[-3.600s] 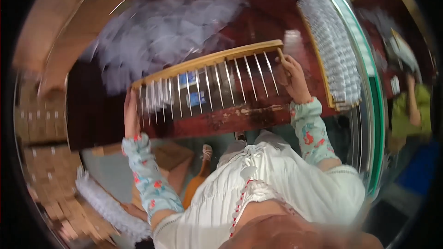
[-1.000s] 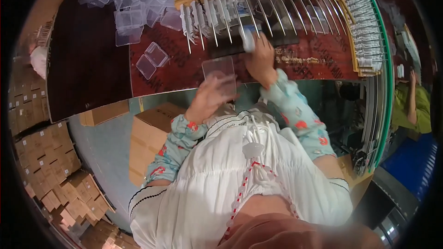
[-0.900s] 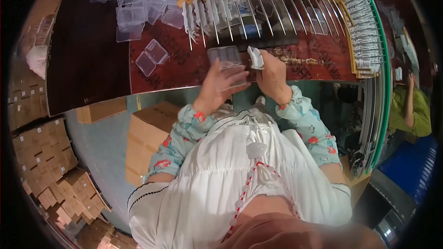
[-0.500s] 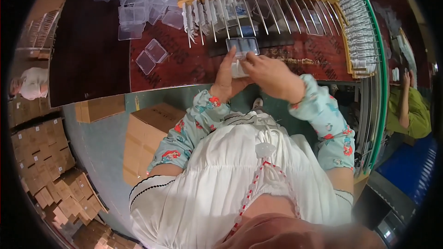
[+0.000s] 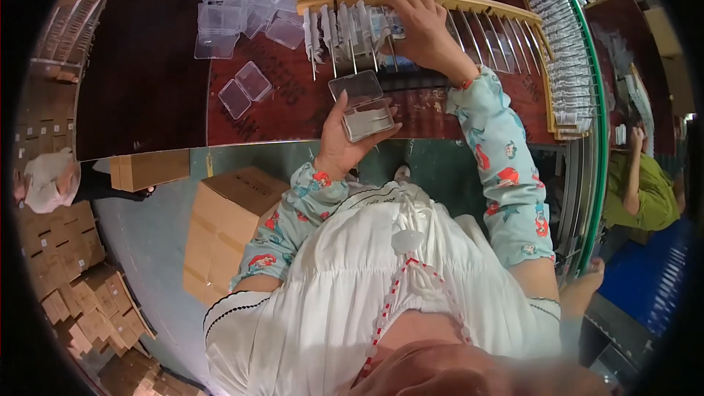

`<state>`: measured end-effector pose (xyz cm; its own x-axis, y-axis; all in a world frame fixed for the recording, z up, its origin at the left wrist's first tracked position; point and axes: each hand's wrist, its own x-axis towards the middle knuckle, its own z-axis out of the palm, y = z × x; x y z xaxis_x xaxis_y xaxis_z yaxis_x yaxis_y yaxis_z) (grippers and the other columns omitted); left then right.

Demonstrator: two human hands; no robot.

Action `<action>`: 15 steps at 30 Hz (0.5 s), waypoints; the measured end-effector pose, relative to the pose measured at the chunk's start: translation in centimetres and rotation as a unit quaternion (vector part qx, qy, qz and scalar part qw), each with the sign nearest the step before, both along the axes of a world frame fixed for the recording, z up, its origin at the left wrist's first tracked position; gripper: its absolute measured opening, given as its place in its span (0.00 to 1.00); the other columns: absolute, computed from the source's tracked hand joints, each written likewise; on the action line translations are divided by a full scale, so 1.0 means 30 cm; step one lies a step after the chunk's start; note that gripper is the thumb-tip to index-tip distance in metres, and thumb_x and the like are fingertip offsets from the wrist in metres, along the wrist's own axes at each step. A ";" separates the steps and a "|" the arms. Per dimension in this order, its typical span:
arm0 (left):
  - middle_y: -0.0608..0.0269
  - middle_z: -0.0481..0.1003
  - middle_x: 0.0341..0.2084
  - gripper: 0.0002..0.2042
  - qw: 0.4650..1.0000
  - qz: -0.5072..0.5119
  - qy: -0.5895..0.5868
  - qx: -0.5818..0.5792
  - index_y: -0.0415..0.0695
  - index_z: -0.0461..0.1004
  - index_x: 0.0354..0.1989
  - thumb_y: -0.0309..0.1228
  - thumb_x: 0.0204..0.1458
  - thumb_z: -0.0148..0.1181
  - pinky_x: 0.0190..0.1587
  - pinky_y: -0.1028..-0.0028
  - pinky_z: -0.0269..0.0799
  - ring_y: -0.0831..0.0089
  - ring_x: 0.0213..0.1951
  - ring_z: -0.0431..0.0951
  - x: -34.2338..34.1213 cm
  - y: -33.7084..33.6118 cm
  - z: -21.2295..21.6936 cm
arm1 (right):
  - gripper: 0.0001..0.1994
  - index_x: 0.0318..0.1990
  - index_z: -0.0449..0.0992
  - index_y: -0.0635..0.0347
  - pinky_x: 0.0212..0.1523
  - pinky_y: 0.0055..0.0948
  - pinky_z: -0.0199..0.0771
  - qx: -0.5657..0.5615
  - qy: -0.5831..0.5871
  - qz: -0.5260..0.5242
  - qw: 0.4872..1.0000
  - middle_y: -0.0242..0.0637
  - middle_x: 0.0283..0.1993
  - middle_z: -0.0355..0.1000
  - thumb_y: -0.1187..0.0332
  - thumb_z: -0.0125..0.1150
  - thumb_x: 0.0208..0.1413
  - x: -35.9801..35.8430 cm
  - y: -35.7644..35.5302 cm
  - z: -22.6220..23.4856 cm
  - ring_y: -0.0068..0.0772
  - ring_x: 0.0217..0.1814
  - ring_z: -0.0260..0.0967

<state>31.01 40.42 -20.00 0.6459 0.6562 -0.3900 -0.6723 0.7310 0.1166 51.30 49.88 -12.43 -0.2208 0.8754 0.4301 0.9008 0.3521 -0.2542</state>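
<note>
Holding an open clear box (image 5: 368, 121) with white pieces in it over the near edge of the table (image 5: 290, 114), in the left hand (image 5: 342, 139), with thumb and fingers around it. Reaching over the rail of a wooden rack (image 5: 469, 4) with the right hand (image 5: 425, 33), with fingers bent; cannot tell whether gripping anything. With a second open box (image 5: 253, 82) farther left and a filled rack (image 5: 568, 59) along the right edge

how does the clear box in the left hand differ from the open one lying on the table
The held box rests in the left hand; the table box lies on the tabletop. The held box has whitish pieces in one half; the table box shows none. The held box's halves run away from the person; the table box's halves lie diagonally. Both are clear, rectangular and open.
</note>
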 end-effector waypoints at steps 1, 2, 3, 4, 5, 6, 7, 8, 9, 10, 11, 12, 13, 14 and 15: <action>0.42 0.69 0.54 0.34 1.000 -0.001 0.030 0.002 0.36 0.61 0.61 0.55 0.59 0.47 0.61 0.41 0.60 0.44 0.55 0.70 0.008 0.008 -0.001 | 0.30 0.52 0.72 0.50 0.58 0.48 0.54 0.035 -0.003 0.032 0.999 0.31 0.50 0.71 0.62 0.74 0.36 0.013 -0.009 0.000 0.44 0.59 0.61; 0.42 0.69 0.53 0.33 0.998 -0.004 0.061 0.001 0.37 0.62 0.60 0.55 0.59 0.46 0.61 0.41 0.60 0.44 0.55 0.70 0.012 0.017 -0.006 | 0.30 0.52 0.72 0.50 0.58 0.48 0.54 0.034 -0.004 0.029 0.999 0.31 0.50 0.71 0.62 0.74 0.36 0.014 -0.026 0.008 0.44 0.59 0.61; 0.42 0.69 0.53 0.33 0.998 -0.002 0.062 -0.001 0.37 0.62 0.60 0.55 0.59 0.46 0.61 0.41 0.60 0.44 0.55 0.70 0.016 0.022 -0.003 | 0.28 0.51 0.73 0.49 0.58 0.47 0.53 0.005 -0.053 0.044 0.998 0.30 0.47 0.73 0.62 0.73 0.37 0.003 -0.049 0.032 0.42 0.57 0.62; 0.45 0.73 0.48 0.32 0.998 -0.001 0.058 0.003 0.37 0.66 0.56 0.56 0.59 0.47 0.60 0.41 0.62 0.46 0.52 0.73 0.025 0.029 0.003 | 0.25 0.49 0.74 0.49 0.59 0.46 0.53 -0.025 -0.102 0.059 0.993 0.28 0.45 0.74 0.62 0.72 0.38 -0.008 -0.080 0.057 0.41 0.56 0.63; 0.47 0.76 0.44 0.31 0.998 0.005 0.055 0.002 0.37 0.70 0.51 0.56 0.58 0.47 0.58 0.42 0.63 0.47 0.48 0.75 0.024 0.028 0.002 | 0.24 0.48 0.76 0.49 0.58 0.46 0.52 -0.011 -0.103 0.065 0.993 0.27 0.42 0.75 0.61 0.71 0.39 -0.036 -0.141 0.091 0.40 0.55 0.64; 0.48 0.75 0.45 0.31 1.000 -0.002 0.019 0.022 0.38 0.70 0.52 0.57 0.59 0.47 0.58 0.44 0.65 0.49 0.49 0.75 0.015 0.027 0.003 | 0.22 0.46 0.77 0.48 0.58 0.45 0.52 0.001 -0.101 0.072 0.992 0.26 0.40 0.76 0.61 0.70 0.39 -0.070 -0.228 0.112 0.40 0.53 0.65; 0.49 0.75 0.47 0.30 0.999 -0.016 -0.020 0.045 0.39 0.70 0.53 0.57 0.59 0.46 0.57 0.46 0.66 0.50 0.50 0.75 0.021 0.029 0.016 | 0.22 0.45 0.78 0.50 0.57 0.42 0.54 0.047 -0.059 0.050 0.996 0.28 0.40 0.76 0.63 0.72 0.36 -0.081 -0.308 0.088 0.39 0.52 0.65; 0.52 0.74 0.49 0.31 0.996 -0.027 0.048 0.066 0.42 0.69 0.54 0.59 0.58 0.46 0.57 0.49 0.67 0.54 0.52 0.74 0.052 0.024 0.073 | 0.22 0.44 0.78 0.52 0.58 0.41 0.56 0.054 0.056 0.046 0.996 0.29 0.41 0.76 0.65 0.72 0.36 -0.072 -0.363 0.053 0.39 0.52 0.64; 0.52 0.74 0.49 0.31 0.997 -0.026 0.050 0.061 0.42 0.69 0.54 0.59 0.58 0.46 0.57 0.49 0.67 0.54 0.52 0.74 0.062 0.018 0.058 | 0.22 0.44 0.78 0.54 0.58 0.40 0.57 0.060 0.172 0.044 0.982 0.30 0.43 0.76 0.66 0.73 0.37 -0.072 -0.423 0.010 0.39 0.53 0.64; 0.53 0.73 0.50 0.32 0.995 -0.065 -0.052 0.054 0.42 0.69 0.55 0.60 0.57 0.47 0.57 0.51 0.67 0.55 0.52 0.73 0.082 0.029 0.031 | 0.22 0.46 0.78 0.58 0.61 0.38 0.57 -0.013 0.346 0.010 0.938 0.34 0.50 0.75 0.68 0.73 0.39 -0.087 -0.479 -0.033 0.40 0.56 0.62; 0.55 0.73 0.51 0.33 0.983 -0.098 -0.149 0.046 0.43 0.68 0.56 0.61 0.56 0.47 0.56 0.52 0.68 0.57 0.53 0.73 0.092 0.028 0.015 | 0.22 0.46 0.78 0.58 0.61 0.38 0.57 -0.016 0.350 0.004 0.937 0.34 0.50 0.75 0.68 0.73 0.39 -0.078 -0.491 -0.074 0.40 0.56 0.62; 0.57 0.74 0.49 0.34 0.989 -0.086 -0.117 0.030 0.43 0.68 0.55 0.62 0.55 0.49 0.55 0.54 0.69 0.59 0.51 0.74 0.121 0.018 0.032 | 0.21 0.46 0.78 0.58 0.62 0.39 0.55 -0.011 0.352 0.015 0.936 0.34 0.56 0.72 0.68 0.73 0.40 -0.058 -0.490 -0.108 0.40 0.59 0.60; 0.57 0.74 0.49 0.34 0.988 -0.096 -0.116 0.026 0.43 0.68 0.55 0.62 0.55 0.49 0.55 0.54 0.69 0.59 0.51 0.74 0.137 0.012 0.049 | 0.21 0.46 0.78 0.59 0.64 0.40 0.54 -0.006 0.353 0.026 0.935 0.34 0.61 0.68 0.68 0.73 0.42 -0.037 -0.496 -0.125 0.41 0.61 0.59; 0.58 0.75 0.48 0.34 0.992 -0.092 -0.075 0.042 0.44 0.69 0.54 0.63 0.54 0.49 0.54 0.56 0.70 0.60 0.51 0.75 0.137 0.006 0.060 | 0.23 0.54 0.75 0.57 0.65 0.42 0.52 0.006 0.259 0.019 0.966 0.35 0.68 0.61 0.65 0.68 0.48 -0.019 -0.509 -0.126 0.45 0.67 0.54; 0.59 0.75 0.47 0.34 0.994 -0.089 -0.035 0.059 0.45 0.69 0.54 0.64 0.54 0.49 0.54 0.57 0.71 0.61 0.50 0.75 0.143 -0.003 0.065 | 0.23 0.54 0.75 0.57 0.65 0.42 0.52 0.006 0.262 0.014 0.965 0.35 0.68 0.61 0.65 0.68 0.48 -0.010 -0.526 -0.122 0.45 0.67 0.54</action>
